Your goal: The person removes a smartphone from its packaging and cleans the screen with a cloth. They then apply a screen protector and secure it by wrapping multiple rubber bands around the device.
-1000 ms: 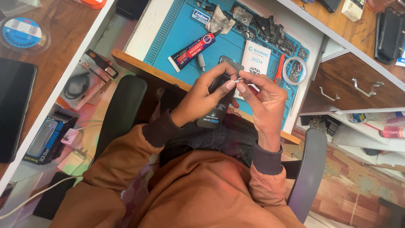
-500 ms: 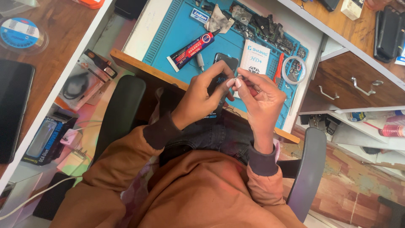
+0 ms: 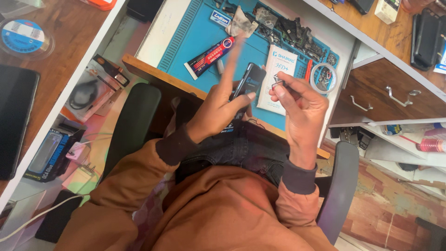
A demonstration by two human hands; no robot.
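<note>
Mid frame: left hand (image 3: pixel 218 109) grips the phone (image 3: pixel 248 81) w/ fingers shut on it. Right hand (image 3: pixel 302 104) pinches a tiny part (image 3: pixel 277 84). Keep phone steady, bring part in slow.

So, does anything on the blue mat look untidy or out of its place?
Mostly the far edge: a heap of small dark parts lies loose on the blue mat, and a crumpled grey wipe sits beside it. The red glue tube lies slanted. No spill shows.
</note>
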